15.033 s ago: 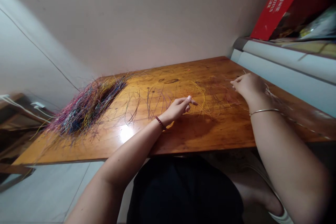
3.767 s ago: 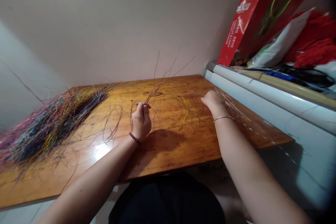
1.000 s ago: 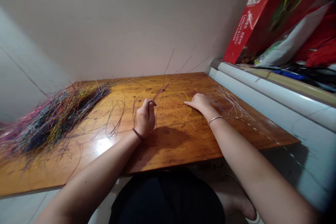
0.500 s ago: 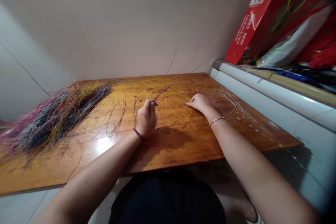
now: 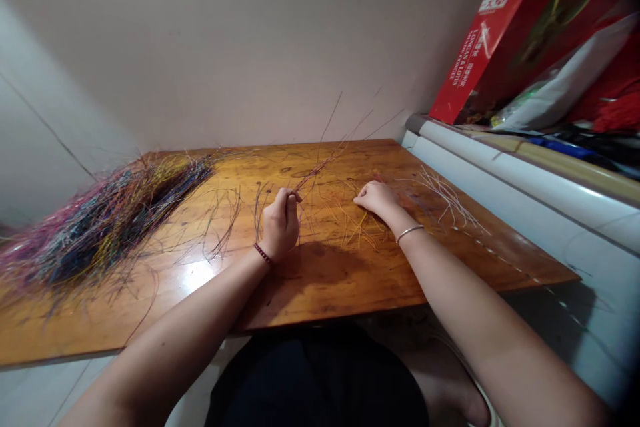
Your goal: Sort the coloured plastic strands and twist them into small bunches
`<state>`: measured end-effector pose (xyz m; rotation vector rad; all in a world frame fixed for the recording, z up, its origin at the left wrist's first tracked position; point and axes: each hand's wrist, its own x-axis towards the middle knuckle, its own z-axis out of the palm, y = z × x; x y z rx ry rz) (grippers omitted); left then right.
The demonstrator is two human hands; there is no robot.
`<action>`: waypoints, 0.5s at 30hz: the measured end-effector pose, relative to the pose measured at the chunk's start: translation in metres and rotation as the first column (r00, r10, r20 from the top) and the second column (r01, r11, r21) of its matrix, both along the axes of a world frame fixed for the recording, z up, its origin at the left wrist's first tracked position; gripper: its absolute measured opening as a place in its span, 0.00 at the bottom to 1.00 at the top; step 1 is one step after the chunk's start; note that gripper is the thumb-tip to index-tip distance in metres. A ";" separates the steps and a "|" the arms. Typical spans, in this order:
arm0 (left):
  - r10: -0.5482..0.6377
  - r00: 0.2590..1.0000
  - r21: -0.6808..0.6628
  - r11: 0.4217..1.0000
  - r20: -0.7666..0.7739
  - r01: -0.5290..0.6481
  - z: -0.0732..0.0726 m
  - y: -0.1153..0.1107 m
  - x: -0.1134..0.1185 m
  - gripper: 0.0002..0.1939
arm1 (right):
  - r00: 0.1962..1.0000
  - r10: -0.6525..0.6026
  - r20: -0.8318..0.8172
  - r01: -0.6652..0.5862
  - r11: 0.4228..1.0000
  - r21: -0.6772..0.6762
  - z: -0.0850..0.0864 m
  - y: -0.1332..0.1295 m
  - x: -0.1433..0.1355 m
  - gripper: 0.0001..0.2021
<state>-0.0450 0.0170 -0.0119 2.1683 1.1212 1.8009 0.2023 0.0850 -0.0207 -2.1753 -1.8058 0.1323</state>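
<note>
My left hand [image 5: 281,221] is closed round a loose bundle of thin reddish wires [image 5: 320,165], whose long ends fan out up and to the right. To its right, my right hand [image 5: 376,199] is low over the table with thumb and fingertips pinched together. What the pinch holds, if anything, is too small to make out. Yellow wires [image 5: 361,230] lie spread just below those fingertips. Left of my left hand are dark, thin wires [image 5: 227,227] in a loose group. White wires [image 5: 447,197] lie beyond my right hand.
A big tangled heap of many-coloured wires [image 5: 115,220] covers the left of the wooden table [image 5: 340,287]. A wall closes off the back. Along the right runs a white ledge [image 5: 525,173] bearing a red box [image 5: 493,33] and a plastic bag [image 5: 570,73].
My right hand has shifted very slightly left and down, its fingertips still pinched. The left hand keeps its hold on the reddish wires and has hardly moved.
</note>
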 end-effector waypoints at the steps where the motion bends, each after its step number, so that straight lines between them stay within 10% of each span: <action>1: -0.001 1.000 -0.001 1.000 -0.001 0.001 0.000 0.000 0.000 0.13 | 1.000 -0.001 -0.003 0.001 1.000 -0.006 -0.001 0.001 0.000 0.08; 15: 0.014 1.000 -0.010 1.000 0.005 -0.014 0.000 0.000 0.000 0.14 | 0.985 -0.029 -0.170 0.045 0.995 0.088 0.018 0.003 0.031 0.11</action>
